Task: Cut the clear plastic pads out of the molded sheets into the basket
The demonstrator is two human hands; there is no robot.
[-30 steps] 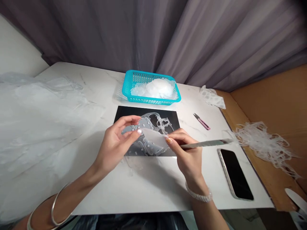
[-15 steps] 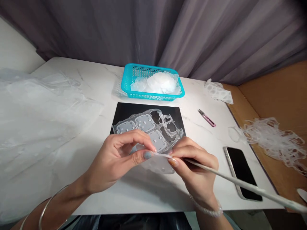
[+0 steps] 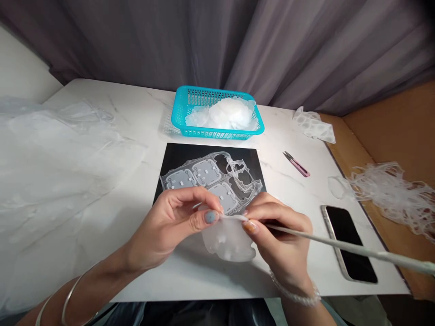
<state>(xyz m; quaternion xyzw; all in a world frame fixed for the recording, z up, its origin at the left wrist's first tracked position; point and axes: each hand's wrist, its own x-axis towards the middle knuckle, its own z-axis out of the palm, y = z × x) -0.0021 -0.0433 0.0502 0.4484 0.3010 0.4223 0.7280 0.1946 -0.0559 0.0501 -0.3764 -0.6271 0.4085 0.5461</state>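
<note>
A thin, floppy, translucent white rubbery sheet (image 3: 228, 244) hangs below my fingers, its upper edge stretched between both hands. My left hand (image 3: 176, 222) pinches that edge at its left end, between thumb and forefinger. Closed on the right end is my right hand (image 3: 278, 231), with the thumb in front. A long, thin, pale rod (image 3: 360, 251) runs from under the right fingers out to the right; its inner end is hidden. Behind the hands, a clear moulded sheet (image 3: 204, 172) with rounded panels and cut-out openings lies on a black mat (image 3: 176, 156), partly covered by my fingers.
A blue basket (image 3: 217, 133) of white translucent pieces stands at the back. Pink-handled thread snips (image 3: 297, 164) and a phone (image 3: 353, 244) lie to the right, near tangled clear scraps (image 3: 394, 199). Clear plastic sheeting (image 3: 61, 181) covers the left side.
The rubbery sheet has turned so that its broad face now hangs down toward me. The pale rod's outer end is slightly higher. Both hands keep their pinch in nearly the same place.
</note>
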